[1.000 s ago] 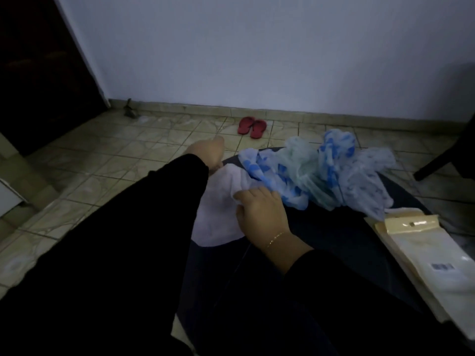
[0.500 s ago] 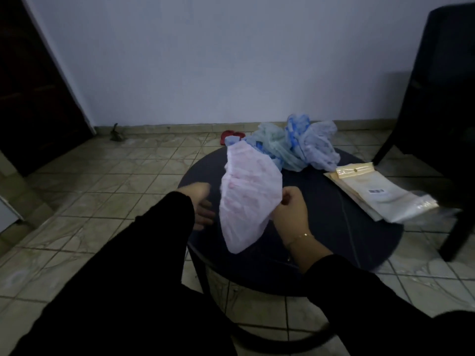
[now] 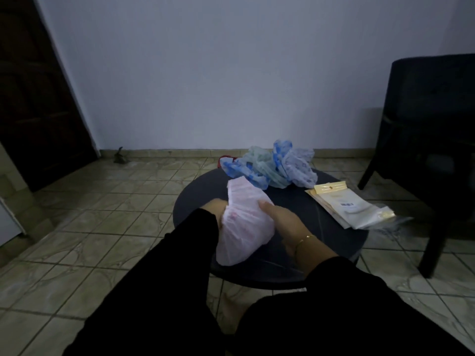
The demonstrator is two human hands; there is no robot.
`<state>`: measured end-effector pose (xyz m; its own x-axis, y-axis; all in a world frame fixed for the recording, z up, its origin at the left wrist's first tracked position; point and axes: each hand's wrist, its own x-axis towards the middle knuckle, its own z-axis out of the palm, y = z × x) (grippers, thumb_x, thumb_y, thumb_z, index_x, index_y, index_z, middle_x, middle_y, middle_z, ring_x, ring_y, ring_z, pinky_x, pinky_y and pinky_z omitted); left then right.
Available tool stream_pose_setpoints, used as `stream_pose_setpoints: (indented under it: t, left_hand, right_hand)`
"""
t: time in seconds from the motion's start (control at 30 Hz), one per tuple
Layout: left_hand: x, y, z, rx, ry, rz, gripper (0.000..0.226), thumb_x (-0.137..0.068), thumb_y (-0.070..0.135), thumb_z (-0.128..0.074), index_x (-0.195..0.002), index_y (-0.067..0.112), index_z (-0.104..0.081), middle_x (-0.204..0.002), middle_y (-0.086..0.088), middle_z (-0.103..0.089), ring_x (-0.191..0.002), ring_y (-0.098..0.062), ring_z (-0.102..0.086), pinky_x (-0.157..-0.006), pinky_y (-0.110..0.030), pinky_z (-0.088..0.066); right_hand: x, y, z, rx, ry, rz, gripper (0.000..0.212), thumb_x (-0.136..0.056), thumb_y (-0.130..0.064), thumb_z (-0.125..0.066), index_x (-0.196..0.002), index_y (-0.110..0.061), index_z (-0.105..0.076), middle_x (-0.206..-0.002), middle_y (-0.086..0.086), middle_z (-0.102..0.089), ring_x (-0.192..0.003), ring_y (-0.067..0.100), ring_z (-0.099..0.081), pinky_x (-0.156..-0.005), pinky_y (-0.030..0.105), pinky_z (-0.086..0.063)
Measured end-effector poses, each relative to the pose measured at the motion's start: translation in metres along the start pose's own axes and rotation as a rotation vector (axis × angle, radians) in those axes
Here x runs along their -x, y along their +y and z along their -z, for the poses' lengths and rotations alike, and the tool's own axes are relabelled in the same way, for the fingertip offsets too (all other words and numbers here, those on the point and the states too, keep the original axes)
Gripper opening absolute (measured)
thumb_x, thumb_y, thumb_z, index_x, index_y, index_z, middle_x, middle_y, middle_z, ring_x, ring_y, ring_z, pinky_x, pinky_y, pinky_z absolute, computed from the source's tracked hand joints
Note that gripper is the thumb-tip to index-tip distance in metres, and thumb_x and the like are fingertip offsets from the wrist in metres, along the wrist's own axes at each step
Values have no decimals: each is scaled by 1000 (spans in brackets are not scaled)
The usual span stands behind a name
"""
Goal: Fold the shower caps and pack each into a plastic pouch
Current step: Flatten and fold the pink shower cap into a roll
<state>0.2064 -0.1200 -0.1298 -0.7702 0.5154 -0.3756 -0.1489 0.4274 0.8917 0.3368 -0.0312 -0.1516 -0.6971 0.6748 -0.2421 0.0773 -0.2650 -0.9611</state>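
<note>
A pale pink shower cap (image 3: 244,222) is held between both hands above the near left part of the round dark table (image 3: 321,253). My left hand (image 3: 214,210) is mostly hidden behind the cap and grips its left side. My right hand (image 3: 282,222) presses flat against the cap's right side, thumb on top. A heap of blue and pale green shower caps (image 3: 270,168) lies at the table's far edge. A stack of plastic pouches (image 3: 347,204) with cream header cards lies on the right part of the table.
A dark chair (image 3: 431,150) stands close to the right of the table. Red slippers (image 3: 223,160) peek out behind the heap on the tiled floor. A dark door (image 3: 38,98) is at the left. My bare foot (image 3: 231,309) rests under the table's near edge.
The pink cap was lifted off the table by my right hand; now both hands hold it, lower and bunched together. The view has pulled back and the chair has come into sight.
</note>
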Motion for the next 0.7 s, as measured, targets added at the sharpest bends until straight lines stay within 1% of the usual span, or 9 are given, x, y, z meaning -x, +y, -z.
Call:
stream_pose_setpoints:
  t: [0.07,0.13,0.27,0.37,0.47,0.53,0.6,0.63,0.7]
  left_hand:
    - [-5,-1,0,-158,99,-54,30,-90,14,-58,-111,-8,-62,-114,-19,-63,-105,-32,-60,-82,-27,-48]
    - [-1,0,-4,-211,163,-71,28,-80,14,-69,-101,-3,-64,-101,-17,-66,-94,-31,-65,-86,-36,-54]
    - [14,-1,-12,-77,159,-82,24,-70,6,-68,-91,-4,-63,-85,-16,-67,-79,-30,-67,-76,-46,-58]
    - [26,-5,-18,100,94,-92,28,-73,14,-64,-94,-4,-65,-72,-10,-62,-60,-24,-60,-54,-34,-54]
    - [33,-8,-23,264,36,-36,19,-90,24,-46,-94,7,-54,-83,-9,-55,-58,-22,-54,-45,-27,-46]
    - [33,-11,-24,301,33,18,19,-94,20,-38,-93,8,-52,-83,-10,-54,-58,-22,-54,-42,-28,-49]
    - [30,-17,-24,223,-43,58,18,-95,25,-44,-87,15,-57,-69,-6,-58,-51,-20,-55,-41,-25,-48]
    - [27,-20,-27,169,-115,68,20,-93,34,-50,-90,19,-63,-67,-5,-62,-52,-20,-58,-45,-26,-50]
    - [16,-23,-34,131,-252,67,33,-87,53,-57,-98,23,-68,-91,-9,-71,-74,-19,-69,-66,-28,-57]
  right_hand:
    - [7,-4,7,33,123,33,63,-82,-45,-66,-124,0,-56,-124,8,-58,-103,23,-56,-90,34,-45]
    - [11,-4,15,66,194,49,64,-85,-51,-58,-126,-1,-54,-124,10,-56,-105,26,-53,-91,37,-44]
    - [20,-2,20,-75,180,77,74,-75,-54,-69,-126,-3,-52,-120,7,-57,-102,24,-57,-84,38,-48]
    - [18,9,23,-149,262,69,89,-62,-41,-84,-131,1,-47,-126,15,-58,-107,31,-60,-93,45,-50]
    - [12,24,34,-180,293,53,100,-50,-41,-86,-132,1,-45,-126,18,-57,-107,34,-59,-93,48,-50]
    - [14,26,40,-172,325,40,86,-62,-34,-84,-131,2,-47,-126,19,-57,-108,35,-58,-94,48,-49]
    - [13,25,46,-155,339,11,72,-71,-29,-80,-128,4,-51,-123,19,-58,-108,35,-59,-94,48,-49]
    - [11,26,48,-152,339,3,67,-74,-29,-78,-126,5,-52,-122,18,-59,-107,35,-59,-94,48,-49]
    - [3,28,50,-147,330,-3,63,-76,-30,-76,-124,4,-55,-119,17,-61,-105,34,-60,-94,48,-49]
